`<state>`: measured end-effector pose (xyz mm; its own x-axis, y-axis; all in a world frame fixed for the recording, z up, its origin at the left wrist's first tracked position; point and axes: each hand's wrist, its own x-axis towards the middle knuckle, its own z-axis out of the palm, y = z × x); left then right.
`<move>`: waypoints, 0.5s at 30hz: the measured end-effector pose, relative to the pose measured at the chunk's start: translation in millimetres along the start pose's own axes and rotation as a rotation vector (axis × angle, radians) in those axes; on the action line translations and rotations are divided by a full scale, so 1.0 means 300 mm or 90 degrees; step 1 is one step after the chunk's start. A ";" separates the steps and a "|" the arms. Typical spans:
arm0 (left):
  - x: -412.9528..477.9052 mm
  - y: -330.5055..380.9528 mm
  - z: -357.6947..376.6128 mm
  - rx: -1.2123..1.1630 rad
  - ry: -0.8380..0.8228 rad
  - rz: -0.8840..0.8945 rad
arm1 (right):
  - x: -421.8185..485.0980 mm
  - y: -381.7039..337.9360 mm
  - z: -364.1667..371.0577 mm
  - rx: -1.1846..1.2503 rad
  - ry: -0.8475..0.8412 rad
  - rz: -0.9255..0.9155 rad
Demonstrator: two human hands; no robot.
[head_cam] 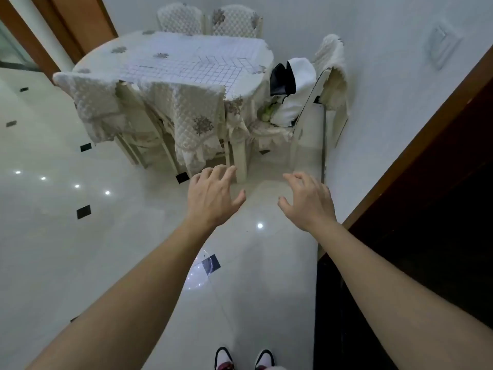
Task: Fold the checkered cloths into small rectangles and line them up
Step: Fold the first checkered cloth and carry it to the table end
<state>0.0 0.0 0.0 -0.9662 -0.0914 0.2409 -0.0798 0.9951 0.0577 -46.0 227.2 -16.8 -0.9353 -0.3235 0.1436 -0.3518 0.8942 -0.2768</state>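
While both the left hand (213, 196) and right hand (306, 201) hover spread, checkered cloths (192, 62) cover the table (88, 64).

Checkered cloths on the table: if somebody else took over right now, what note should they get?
Left hand: open, empty, held out over the floor.
Right hand: open, empty, fingers spread, also in the air.
Checkered cloths: lying spread flat on the table, far ahead of both hands. How many there are cannot be told from here.
Done: nothing visible; no small folded rectangle shows and nothing is lined up.
Left: walk up to the table past the covered chairs, fold each cloth small, then set them in a row.
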 end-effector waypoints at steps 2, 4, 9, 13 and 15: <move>0.012 0.018 0.002 -0.003 0.002 -0.001 | 0.008 0.031 -0.004 0.000 -0.002 0.004; 0.024 0.025 0.017 0.003 0.003 0.000 | 0.018 0.060 0.002 -0.005 -0.020 0.015; 0.104 0.017 0.038 0.004 0.006 0.009 | 0.100 0.091 0.006 -0.005 -0.018 0.016; 0.205 0.003 0.077 0.007 -0.003 0.012 | 0.207 0.106 0.032 -0.007 -0.029 0.027; 0.269 -0.016 0.105 0.009 -0.007 0.014 | 0.268 0.110 0.055 -0.006 -0.035 0.034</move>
<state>-85.3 -11.0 -11.4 -0.9703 -0.0692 0.2320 -0.0618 0.9973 0.0390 -133.4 225.6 -30.1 -0.9535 -0.2916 0.0759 -0.3011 0.9135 -0.2738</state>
